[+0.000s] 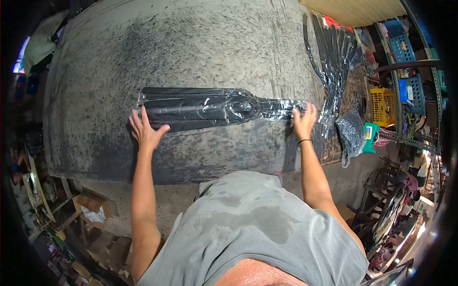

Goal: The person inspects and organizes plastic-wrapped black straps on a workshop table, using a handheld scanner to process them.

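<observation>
A long black part wrapped in clear plastic film [205, 107] lies across a worn grey worktable [191, 43]. My left hand [145, 131] lies flat with fingers spread on the wide left end of the wrapped part. At the narrow right end, my right hand [304, 120] grips the bunched film with its fingers curled over it. A dark band sits on my right wrist.
More plastic-wrapped black parts [334, 62] lie at the table's right end, with a crumpled bag [352, 133] beside them. A metal shelf with blue [403, 47] and yellow [382, 106] crates stands at the right. Cardboard boxes [93, 209] sit on the floor at lower left.
</observation>
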The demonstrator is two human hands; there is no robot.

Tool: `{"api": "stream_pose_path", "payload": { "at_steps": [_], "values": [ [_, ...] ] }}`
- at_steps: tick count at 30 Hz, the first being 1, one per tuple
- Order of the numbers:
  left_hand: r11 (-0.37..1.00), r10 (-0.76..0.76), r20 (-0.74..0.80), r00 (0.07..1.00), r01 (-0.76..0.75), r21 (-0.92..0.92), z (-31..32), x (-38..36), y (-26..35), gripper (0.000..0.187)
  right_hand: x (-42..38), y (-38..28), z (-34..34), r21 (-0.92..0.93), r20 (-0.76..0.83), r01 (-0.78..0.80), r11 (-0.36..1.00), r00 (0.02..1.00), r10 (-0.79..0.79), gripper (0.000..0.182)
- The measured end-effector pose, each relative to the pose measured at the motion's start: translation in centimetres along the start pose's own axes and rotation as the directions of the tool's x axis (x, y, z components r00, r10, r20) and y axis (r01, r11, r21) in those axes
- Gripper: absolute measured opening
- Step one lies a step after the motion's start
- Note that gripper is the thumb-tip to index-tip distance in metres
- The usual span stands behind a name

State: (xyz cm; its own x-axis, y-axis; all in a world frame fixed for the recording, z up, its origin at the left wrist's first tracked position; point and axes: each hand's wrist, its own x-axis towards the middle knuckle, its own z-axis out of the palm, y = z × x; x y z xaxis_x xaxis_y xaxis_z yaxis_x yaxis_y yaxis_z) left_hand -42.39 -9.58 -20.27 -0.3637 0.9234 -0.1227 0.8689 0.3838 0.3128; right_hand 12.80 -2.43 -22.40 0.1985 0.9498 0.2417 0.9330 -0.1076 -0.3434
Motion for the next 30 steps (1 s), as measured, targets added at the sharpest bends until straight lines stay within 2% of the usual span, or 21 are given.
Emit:
{"api": "stream_pose_path", "payload": {
  "at_steps": [1,3,5,7,11,12,13,14,15,16,19,21,22,23,26,27,29,30],
  "values": [
    [1.0,-0.028,0.045,0.999,0.028,0.002,0.5,-1.4,0.1,0.12,-1.4,-1.6,0.0,-0.048,0.043,0.111,0.993,0.993,-0.109,0.067],
    [0.998,-0.018,0.074,0.997,0.013,0.062,2.2,-2.9,-0.1,0.12,-3.7,-4.0,-0.1,-0.103,0.289,0.154,0.983,0.95,-0.119,0.08],
    [0.992,-0.02,0.111,0.994,0.007,0.123,3.2,-2.7,-0.3,0.11,-4.9,-4.1,2.0,-0.208,0.346,0.123,0.97,0.937,-0.045,0.076],
    [0.981,0.041,0.017,0.999,-0.043,0.187,4.3,-1.6,-0.8,0.1,-4.6,-4.5,3.2,-0.322,0.385,0.112,0.94,0.923,0.022,0.068],
    [0.97,0.087,-0.044,0.995,-0.074,0.23,4.1,0.7,0.1,0.093,-1.6,-4.9,3.9,-0.324,0.404,0.114,0.939,0.915,0.028,0.068],
    [0.966,0.077,-0.001,0.997,-0.074,0.248,2.5,0.7,1.2,0.093,-0.7,-6.3,3.0,-0.376,0.448,0.11,0.92,0.89,0.077,0.072],
    [0.968,0.069,-0.055,0.996,-0.053,0.244,1.9,0.1,2.2,0.094,-0.4,-6.7,2.4,-0.336,0.407,0.066,0.939,0.91,0.081,0.075],
    [0.966,0.1,-0.218,0.971,-0.042,0.256,3.8,-0.6,1.1,0.094,-0.1,-7.6,1.2,-0.315,0.417,0.036,0.948,0.903,0.104,0.078],
    [0.966,0.056,-0.229,0.972,0.005,0.257,4.1,-1.5,1.0,0.093,-0.6,-7.6,0.9,-0.31,0.367,0.064,0.949,0.928,0.057,0.078],
    [0.977,0.073,-0.236,0.969,-0.022,0.212,3.8,-2.9,0.8,0.092,-1.4,-7.4,0.9,-0.221,0.304,0.045,0.974,0.952,0.025,0.076],
    [0.96,0.086,-0.229,0.97,-0.019,0.28,6.7,-7.0,-1.3,0.078,-5.2,-5.9,-1.3,0.079,0.174,0.055,0.995,0.982,-0.068,0.068],
    [0.962,0.143,-0.193,0.971,-0.091,0.257,7.8,-9.9,-1.9,0.072,-8.8,-3.7,-3.0,0.162,0.086,0.071,0.984,0.993,-0.086,0.061],
    [0.958,0.177,-0.185,0.967,-0.126,0.256,7.9,-10.9,-1.7,0.072,-10.8,-2.3,-4.1,0.165,0.059,0.027,0.986,0.998,-0.037,0.057],
    [0.958,0.134,-0.126,0.983,-0.096,0.271,8.0,-11.9,-1.3,0.071,-12.6,-0.7,-5.2,0.171,0.034,-0.015,0.985,0.999,0.009,0.053],
    [0.946,0.074,-0.042,0.996,-0.057,0.318,8.2,-12.7,0.0,0.069,-18.0,7.2,-6.4,0.056,-0.172,-0.262,0.963,0.948,0.268,0.037],
    [0.936,0.038,-0.023,0.999,-0.028,0.35,8.1,-12.9,0.6,0.069,-19.6,10.0,-7.1,0.001,-0.239,-0.365,0.931,0.904,0.355,0.033],
    [0.925,0.037,0.0,0.999,-0.035,0.378,8.7,-13.4,1.9,0.068,-21.3,15.9,-9.2,0.055,-0.297,-0.578,0.814,0.769,0.566,0.024],
    [0.939,0.131,-0.001,0.991,-0.124,0.322,9.6,-13.8,2.2,0.069,-21.3,17.9,-10.6,0.088,-0.362,-0.635,0.767,0.697,0.619,0.022]
  ]
}}
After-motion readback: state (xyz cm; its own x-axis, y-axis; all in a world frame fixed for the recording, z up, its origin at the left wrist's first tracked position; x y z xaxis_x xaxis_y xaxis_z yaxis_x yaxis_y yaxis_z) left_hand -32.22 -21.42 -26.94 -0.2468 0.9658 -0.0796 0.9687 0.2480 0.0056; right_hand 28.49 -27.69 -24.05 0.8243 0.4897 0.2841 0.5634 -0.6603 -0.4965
